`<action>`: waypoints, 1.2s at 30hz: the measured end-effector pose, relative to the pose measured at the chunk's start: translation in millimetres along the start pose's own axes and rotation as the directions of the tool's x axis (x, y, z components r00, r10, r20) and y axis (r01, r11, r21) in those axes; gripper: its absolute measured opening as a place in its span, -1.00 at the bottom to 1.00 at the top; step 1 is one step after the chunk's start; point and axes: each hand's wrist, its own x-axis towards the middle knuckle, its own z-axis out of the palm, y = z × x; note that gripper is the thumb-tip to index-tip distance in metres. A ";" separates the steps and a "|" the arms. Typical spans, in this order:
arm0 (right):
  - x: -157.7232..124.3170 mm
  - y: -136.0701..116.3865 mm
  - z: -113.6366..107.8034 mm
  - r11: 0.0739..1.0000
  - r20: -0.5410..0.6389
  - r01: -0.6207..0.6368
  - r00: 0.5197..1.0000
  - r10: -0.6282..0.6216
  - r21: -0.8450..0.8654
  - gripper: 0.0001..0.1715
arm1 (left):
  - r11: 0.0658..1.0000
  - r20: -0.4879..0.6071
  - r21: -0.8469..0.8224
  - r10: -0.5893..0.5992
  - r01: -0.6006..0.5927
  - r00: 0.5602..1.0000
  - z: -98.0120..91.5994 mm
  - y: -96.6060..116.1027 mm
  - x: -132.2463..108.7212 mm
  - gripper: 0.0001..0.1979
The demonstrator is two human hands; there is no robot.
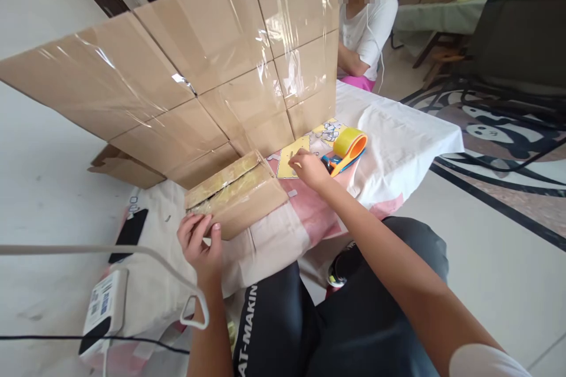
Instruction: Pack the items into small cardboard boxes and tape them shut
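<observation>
A small closed cardboard box (pixel 247 203) lies on the table in front of me, with shiny clear tape along its top seam. At its left end is my left hand (pixel 201 247), its fingers apart and the tips against the box. My right hand (pixel 309 168) hovers just past the box's right end, fingers curled and pressed together. Whatever may be between those fingertips is too small to make out. Right behind that hand lies a tape dispenser (pixel 349 150) with a wide yellow roll and orange and blue parts.
A wall of stacked, taped cardboard boxes (pixel 239 29) rises behind the small box. A dark phone (pixel 128 235) and a white device (pixel 104 306) lie at left, with a grey cable (pixel 168 265) nearby. Another person (pixel 365 23) sits beyond the cloth-covered table (pixel 398 123).
</observation>
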 end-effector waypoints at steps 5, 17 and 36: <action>-37.1 1.9 5.2 0.982 0.272 0.191 0.944 -0.186 0.009 -0.76 | 0.997 -0.009 0.045 -0.060 0.060 0.998 -1.5 -4.0 -4.3 -0.81; -47.4 5.8 17.3 0.880 -0.061 0.019 0.998 0.011 0.475 -0.87 | 0.998 -0.045 -0.016 -0.064 0.063 0.997 7.9 1.1 -5.1 -0.81; -46.1 -27.8 50.1 0.410 -0.002 -0.132 0.951 0.310 0.903 -0.77 | 0.933 -0.040 -0.234 -0.291 0.275 0.956 -4.2 -14.9 -3.4 -0.81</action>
